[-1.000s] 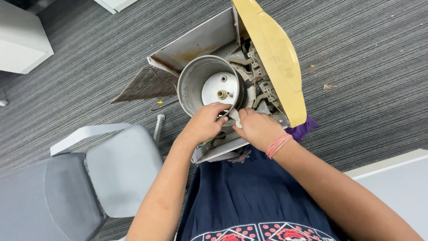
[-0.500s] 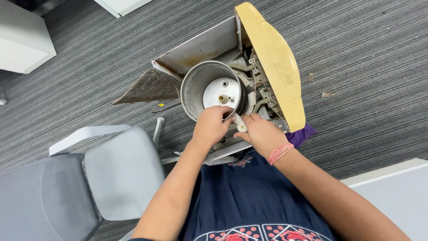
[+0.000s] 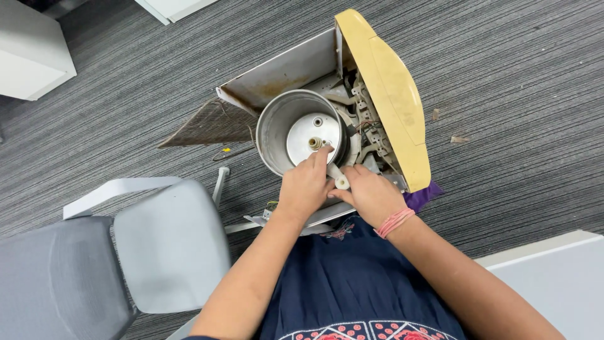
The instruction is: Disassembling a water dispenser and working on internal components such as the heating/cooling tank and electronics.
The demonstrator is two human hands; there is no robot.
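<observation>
Striped carpet | your left hand (image 3: 306,187) pinches white rod (image 3: 336,177) at drum's (image 3: 277,126) 5 o'clock | right hand (image 3: 371,195) grips its end; keep it straight.

Grey chair (image 3: 126,252), white cabinet (image 3: 28,53), striped carpet (image 3: 516,94).

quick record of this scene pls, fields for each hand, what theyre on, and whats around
left hand: left hand on the rim of the metal drum, fingers reaching toward the centre spindle
right hand: right hand beside it, at a small white cylindrical part; grip hidden
appliance: opened appliance, yellowed plastic front panel on edge, rusty metal housing
wrist: pink band on the right wrist
surroundings: grey chair, striped grey carpet
</observation>
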